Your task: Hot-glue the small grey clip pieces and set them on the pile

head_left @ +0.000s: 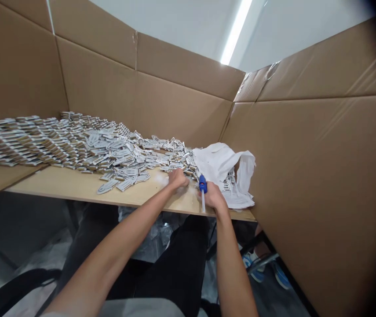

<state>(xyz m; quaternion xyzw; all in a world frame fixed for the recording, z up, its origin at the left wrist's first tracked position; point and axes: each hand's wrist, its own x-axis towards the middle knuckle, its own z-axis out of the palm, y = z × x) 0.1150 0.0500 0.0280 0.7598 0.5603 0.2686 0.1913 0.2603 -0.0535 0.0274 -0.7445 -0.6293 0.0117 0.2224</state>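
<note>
My right hand (214,196) is wrapped round a blue glue gun (202,182), with a pale glue stick (203,202) sticking out of its back end towards me. To its left, my left hand (177,178) is closed over the table at the near edge of the pile; whatever its fingers hold is hidden. Many flat, pale, pointed pieces with slots (122,154) lie loose in a heap beyond and left of my hands. Beside my right hand a white plastic bag (217,160) lies open, with more such pieces showing inside.
Similar pieces stand in dense stacked rows (26,141) at the left. Cardboard walls (174,97) surround the wooden table (75,182) at the back and both sides. Under the table are clear plastic bags (153,237) and, at the right, a person's blue shoes (257,268).
</note>
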